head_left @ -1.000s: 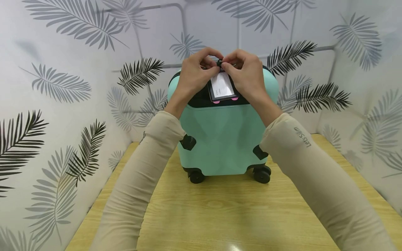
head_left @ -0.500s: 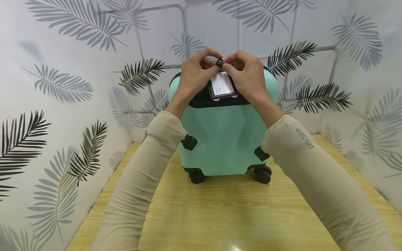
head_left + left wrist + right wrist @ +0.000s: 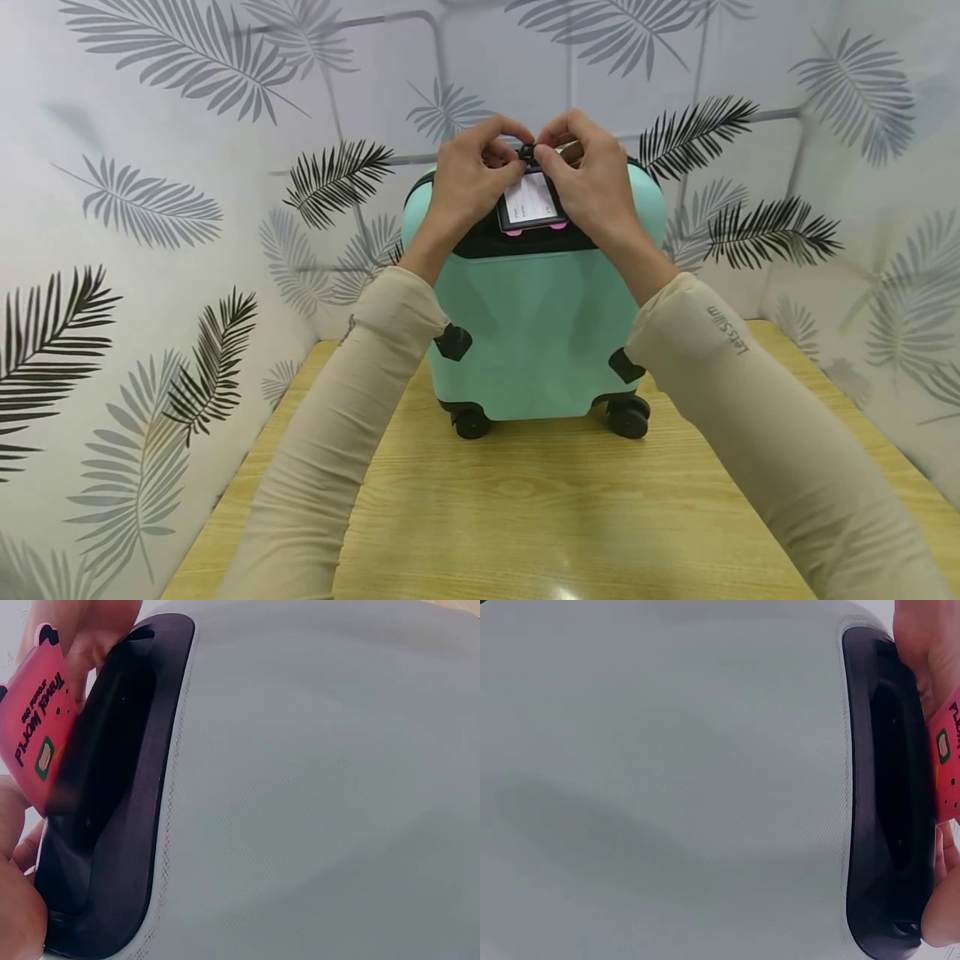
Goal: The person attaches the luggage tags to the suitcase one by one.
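Observation:
A luggage tag (image 3: 529, 200) with a white card in a dark frame hangs against the black top panel of a mint-green suitcase (image 3: 532, 333). Its pink back (image 3: 37, 724), printed with "Travel World" lettering, shows in the left wrist view. The right wrist view catches only a part of that pink side (image 3: 948, 776). Above the tag is its small black strap (image 3: 527, 154), bunched between the two hands. My left hand (image 3: 471, 171) pinches the strap from the left with thumb and index finger. From the right, my right hand (image 3: 592, 175) pinches it likewise. The fingers hide most of the strap.
The suitcase stands upright on black wheels (image 3: 627, 417) upon a wooden table (image 3: 525, 508). Close behind it and along both sides runs a white, leaf-printed backdrop (image 3: 247, 150). A recessed black handle area (image 3: 124, 750) lines the suitcase's top edge.
The tag has risen slightly and its lower edge sits higher on the black panel. My right index finger has lifted a little. Both hands stay at the strap.

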`<state>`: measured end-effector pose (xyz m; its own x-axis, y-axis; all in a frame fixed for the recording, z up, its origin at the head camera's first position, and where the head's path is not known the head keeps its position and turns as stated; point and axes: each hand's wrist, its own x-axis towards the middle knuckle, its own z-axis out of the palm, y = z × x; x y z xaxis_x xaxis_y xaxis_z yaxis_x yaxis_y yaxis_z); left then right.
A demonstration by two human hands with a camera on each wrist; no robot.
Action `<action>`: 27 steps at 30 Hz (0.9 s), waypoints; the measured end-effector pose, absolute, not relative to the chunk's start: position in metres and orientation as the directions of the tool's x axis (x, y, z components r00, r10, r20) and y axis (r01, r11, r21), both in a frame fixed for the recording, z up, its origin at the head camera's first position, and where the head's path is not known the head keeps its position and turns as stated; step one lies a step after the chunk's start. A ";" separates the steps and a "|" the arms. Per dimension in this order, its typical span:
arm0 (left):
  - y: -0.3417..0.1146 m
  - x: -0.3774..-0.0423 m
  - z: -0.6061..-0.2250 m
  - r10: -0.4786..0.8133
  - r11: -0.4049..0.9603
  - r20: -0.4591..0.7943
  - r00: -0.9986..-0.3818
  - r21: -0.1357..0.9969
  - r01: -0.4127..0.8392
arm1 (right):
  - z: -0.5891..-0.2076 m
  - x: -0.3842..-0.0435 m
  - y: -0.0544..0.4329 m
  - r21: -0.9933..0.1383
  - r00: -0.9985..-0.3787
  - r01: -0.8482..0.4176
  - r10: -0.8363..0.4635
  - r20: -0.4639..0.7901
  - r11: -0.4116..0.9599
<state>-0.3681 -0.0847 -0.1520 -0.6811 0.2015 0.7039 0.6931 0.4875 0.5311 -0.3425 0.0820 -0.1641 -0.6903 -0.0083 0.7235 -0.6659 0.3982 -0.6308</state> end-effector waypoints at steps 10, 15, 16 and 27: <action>-0.084 -0.368 -0.151 0.183 0.497 0.702 -0.688 0.538 0.681 | -0.166 -0.343 0.084 -0.606 -0.668 -0.688 -0.022 0.744 0.400; -0.083 -0.368 -0.153 0.174 0.497 0.689 -0.703 0.555 0.667 | -0.171 -0.346 0.085 -0.577 -0.631 -0.717 -0.010 0.776 0.392; -0.083 -0.368 -0.153 0.174 0.497 0.689 -0.704 0.555 0.667 | -0.172 -0.346 0.086 -0.573 -0.625 -0.721 -0.008 0.780 0.390; -0.085 -0.369 -0.152 0.177 0.471 0.672 -0.719 0.584 0.661 | -0.164 -0.345 0.090 -0.572 -0.648 -0.695 -0.033 0.761 0.436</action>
<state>-0.3685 -0.0854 -0.1519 -0.7192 0.1773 0.6718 0.6614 0.4708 0.5838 -0.3454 0.0896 -0.1645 -0.6477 -0.0328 0.7612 -0.6946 0.4361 -0.5722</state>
